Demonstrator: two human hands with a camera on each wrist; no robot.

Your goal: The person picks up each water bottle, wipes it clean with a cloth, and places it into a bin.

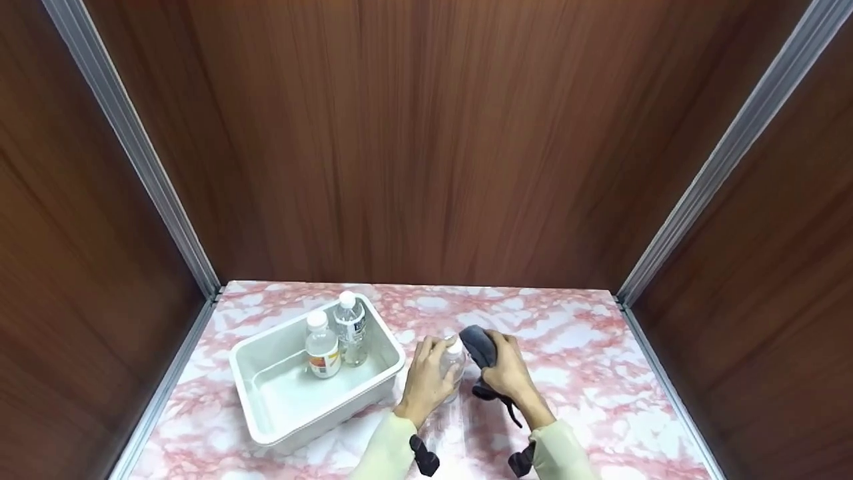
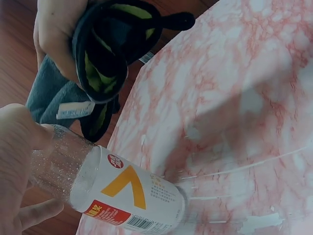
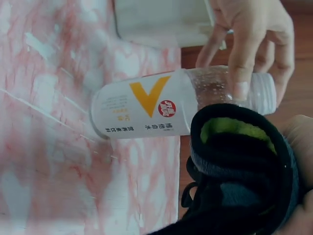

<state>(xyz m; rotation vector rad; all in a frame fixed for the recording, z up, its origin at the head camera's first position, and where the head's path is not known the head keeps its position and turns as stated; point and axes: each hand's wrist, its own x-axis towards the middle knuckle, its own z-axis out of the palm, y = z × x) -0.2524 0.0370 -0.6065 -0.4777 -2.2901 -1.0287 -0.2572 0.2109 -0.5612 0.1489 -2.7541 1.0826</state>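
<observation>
My left hand [image 1: 426,381] holds a clear plastic bottle [image 2: 139,198] by its upper part, fingers and thumb around the neck. The bottle stands on the table, with a white cap and a white label bearing a yellow V. In my right hand [image 1: 510,372] is a folded dark grey cloth [image 1: 480,348] with black edging and a black loop. Its green inner side shows in both wrist views, and a small pale tag hangs from it in the left wrist view. The cloth is close beside the bottle's upper part.
A white plastic bin [image 1: 343,412] stands to the left, holding a bottle with an orange-marked label [image 1: 324,363] and a slimmer clear bottle [image 1: 351,333], both white-capped. Brown wood-grain walls [image 1: 413,147] enclose the pink-and-white marbled table [image 1: 573,333] at back and sides.
</observation>
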